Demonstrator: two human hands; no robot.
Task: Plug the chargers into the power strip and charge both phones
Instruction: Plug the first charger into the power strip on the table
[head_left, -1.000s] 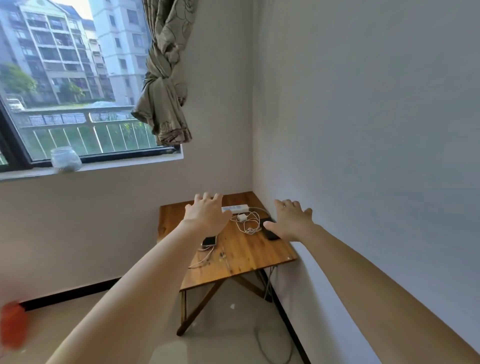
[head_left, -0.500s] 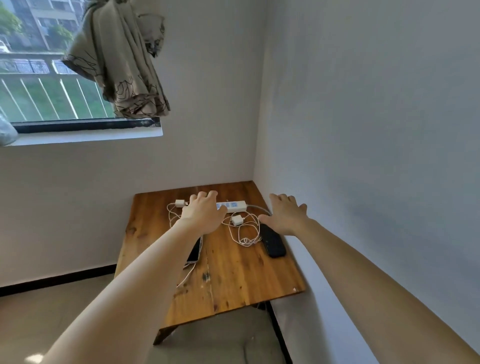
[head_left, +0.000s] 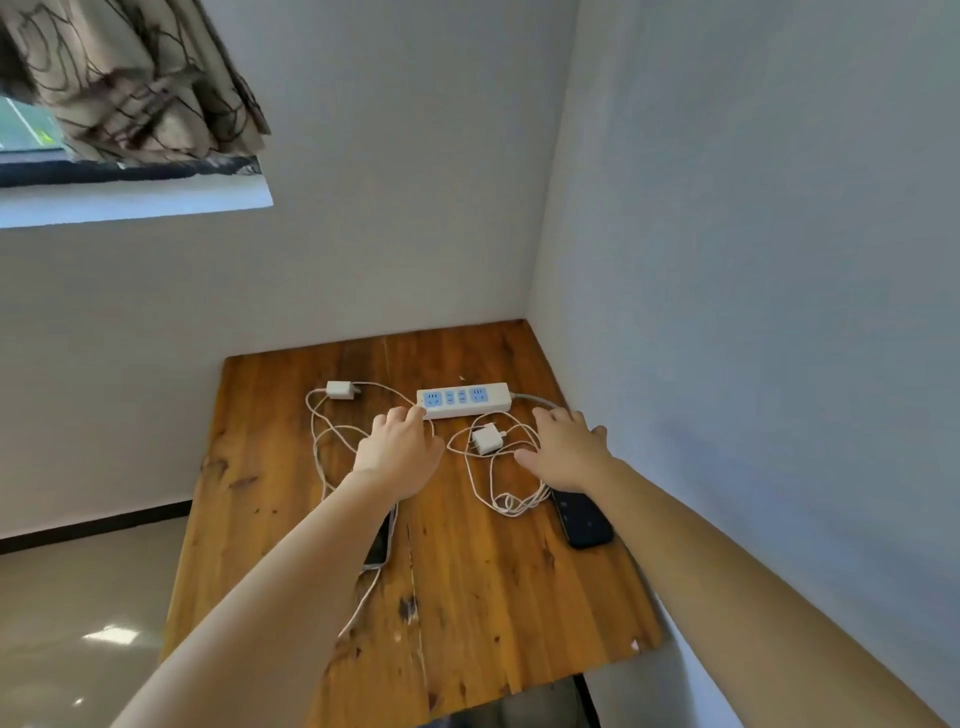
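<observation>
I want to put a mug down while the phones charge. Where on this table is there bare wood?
The near half of the table is bare, between the arms and in front of the black phone. The far left corner behind the left charger is free too. Around the power strip, right charger and cables it is crowded.

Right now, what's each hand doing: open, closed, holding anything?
Left hand: open, palm down, holding nothing, fingertips at the power strip's left end.
Right hand: open, fingers spread, holding nothing, beside the charger.
</observation>
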